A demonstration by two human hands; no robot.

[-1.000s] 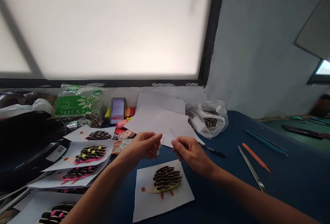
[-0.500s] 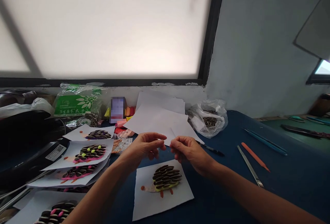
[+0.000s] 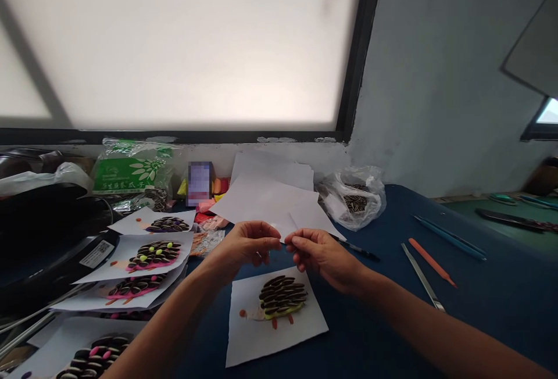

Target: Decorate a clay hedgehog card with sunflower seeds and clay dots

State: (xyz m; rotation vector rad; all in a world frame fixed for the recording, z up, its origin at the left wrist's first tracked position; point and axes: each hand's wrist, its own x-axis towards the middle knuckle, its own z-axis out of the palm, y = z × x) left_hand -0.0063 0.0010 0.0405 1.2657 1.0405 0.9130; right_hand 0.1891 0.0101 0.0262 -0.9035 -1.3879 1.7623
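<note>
Left hand [image 3: 250, 244]: narrow pinch; can't tell if holding anything
Right hand [image 3: 320, 254]: same, just beside
Card [image 3: 246, 344]: on counter [image 3: 370, 338], near hands
Seed bag [image 3: 356, 201]: back edge

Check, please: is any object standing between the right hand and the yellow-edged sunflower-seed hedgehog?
Nothing visible stands between the right hand and the yellow-edged sunflower-seed hedgehog. The black pen lies beyond the hand, and the orange pointed tool off to the right.
</note>
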